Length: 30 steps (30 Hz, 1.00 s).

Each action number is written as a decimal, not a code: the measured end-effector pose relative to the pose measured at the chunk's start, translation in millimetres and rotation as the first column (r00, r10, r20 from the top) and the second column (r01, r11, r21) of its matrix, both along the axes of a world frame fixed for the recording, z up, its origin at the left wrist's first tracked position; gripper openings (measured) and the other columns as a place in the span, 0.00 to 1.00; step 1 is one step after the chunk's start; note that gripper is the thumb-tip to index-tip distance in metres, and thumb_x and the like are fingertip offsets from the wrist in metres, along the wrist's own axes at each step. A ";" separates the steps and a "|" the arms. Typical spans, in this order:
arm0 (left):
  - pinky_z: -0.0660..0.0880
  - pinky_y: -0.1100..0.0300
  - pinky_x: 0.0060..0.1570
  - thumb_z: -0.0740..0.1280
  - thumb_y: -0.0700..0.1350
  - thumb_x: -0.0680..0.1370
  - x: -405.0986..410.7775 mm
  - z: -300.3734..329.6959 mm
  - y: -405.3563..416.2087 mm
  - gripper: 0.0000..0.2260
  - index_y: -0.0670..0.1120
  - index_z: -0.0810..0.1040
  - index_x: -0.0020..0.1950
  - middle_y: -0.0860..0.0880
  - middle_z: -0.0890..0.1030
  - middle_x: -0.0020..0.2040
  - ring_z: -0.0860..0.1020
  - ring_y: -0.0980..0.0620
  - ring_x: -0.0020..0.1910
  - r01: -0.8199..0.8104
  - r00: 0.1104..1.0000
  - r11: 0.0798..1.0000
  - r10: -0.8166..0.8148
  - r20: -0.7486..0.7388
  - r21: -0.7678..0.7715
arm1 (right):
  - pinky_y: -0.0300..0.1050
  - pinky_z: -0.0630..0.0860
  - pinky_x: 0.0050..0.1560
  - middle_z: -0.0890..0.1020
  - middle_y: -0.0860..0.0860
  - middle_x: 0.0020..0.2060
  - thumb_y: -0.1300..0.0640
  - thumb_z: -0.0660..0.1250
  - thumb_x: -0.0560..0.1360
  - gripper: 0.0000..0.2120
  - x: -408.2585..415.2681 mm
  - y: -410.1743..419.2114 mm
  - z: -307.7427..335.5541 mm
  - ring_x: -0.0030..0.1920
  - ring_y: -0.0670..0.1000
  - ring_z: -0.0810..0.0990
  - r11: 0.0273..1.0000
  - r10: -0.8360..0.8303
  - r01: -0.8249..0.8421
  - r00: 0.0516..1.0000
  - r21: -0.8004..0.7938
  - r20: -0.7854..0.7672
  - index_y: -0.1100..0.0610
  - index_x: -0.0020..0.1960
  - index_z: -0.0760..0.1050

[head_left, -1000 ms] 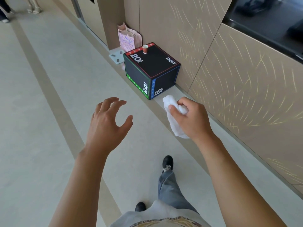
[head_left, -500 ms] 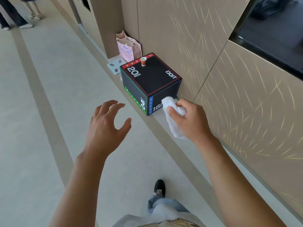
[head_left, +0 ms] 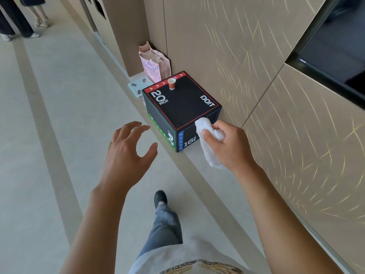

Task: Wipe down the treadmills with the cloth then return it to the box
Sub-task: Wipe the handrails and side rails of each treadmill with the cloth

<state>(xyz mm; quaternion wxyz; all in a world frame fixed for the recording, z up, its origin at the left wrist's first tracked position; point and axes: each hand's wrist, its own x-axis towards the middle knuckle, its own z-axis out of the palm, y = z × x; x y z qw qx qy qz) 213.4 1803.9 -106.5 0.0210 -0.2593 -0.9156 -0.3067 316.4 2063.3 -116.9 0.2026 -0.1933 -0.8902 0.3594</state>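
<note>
Stage: judged late, the return leg; no treadmills in view, so wiping neither confirmed nor ruled out from here.
Cloth (head_left: 209, 143): white, bunched; held in the air near the box's near right corner, upper end overlapping the top edge in view, lower end hanging free over the pale ledge. Contact with the box impossible to tell.
Right hand (head_left: 227, 144): curled round the cloth's middle, thumb pressed across the front of it.
Left hand (head_left: 126, 153): held nothing; fingers spread and loosely bent, raised over the floor just left of the box, apart from it.
Box (head_left: 181, 107): black cube with coloured edging, printed 20 INCH on top, 16 and 24 on the sides; stood against the wall (head_left: 256, 76). Top looked solid, no opening visible, so "return to the box" probably meant laying the cloth on top.
Cup (head_left: 171, 83): small, red, upright at the far edge of the box top, well apart from the cloth.
Bag (head_left: 153, 66): pink paper, behind the box by the wall.
Floor (head_left: 59, 115): pale, with a darker stripe; one shoe (head_left: 160, 198) planted forward.
Done: cloth brought up to the box.
Left: setting it down and letting go, away from the cup.
</note>
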 end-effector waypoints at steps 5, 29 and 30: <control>0.74 0.42 0.67 0.65 0.59 0.78 -62.9 -16.3 21.4 0.24 0.51 0.78 0.72 0.50 0.76 0.71 0.72 0.45 0.71 0.003 1.000 1.000 -0.004 0.024 0.014 | 0.43 0.69 0.32 0.74 0.46 0.29 0.43 0.68 0.76 0.15 -62.4 18.6 -13.1 0.32 0.48 0.72 1.000 0.000 0.000 1.000 -0.013 0.020 0.53 0.39 0.73; 0.76 0.40 0.67 0.68 0.57 0.79 -409.9 -43.2 132.8 0.22 0.51 0.77 0.71 0.50 0.77 0.71 0.73 0.44 0.70 0.207 0.974 0.977 -0.202 0.106 -0.040 | 0.38 0.68 0.34 0.78 0.49 0.31 0.48 0.73 0.78 0.14 -365.4 107.4 -46.7 0.36 0.51 0.75 0.978 -0.188 0.198 0.972 -0.063 0.141 0.56 0.40 0.75; 0.76 0.40 0.67 0.67 0.57 0.78 -418.8 -44.3 140.0 0.23 0.51 0.77 0.71 0.50 0.77 0.71 0.73 0.44 0.70 0.215 0.972 0.976 -0.210 0.110 -0.041 | 0.39 0.69 0.35 0.78 0.49 0.32 0.48 0.73 0.78 0.14 -373.9 112.7 -49.1 0.36 0.51 0.75 0.976 -0.197 0.209 0.968 -0.067 0.152 0.56 0.40 0.75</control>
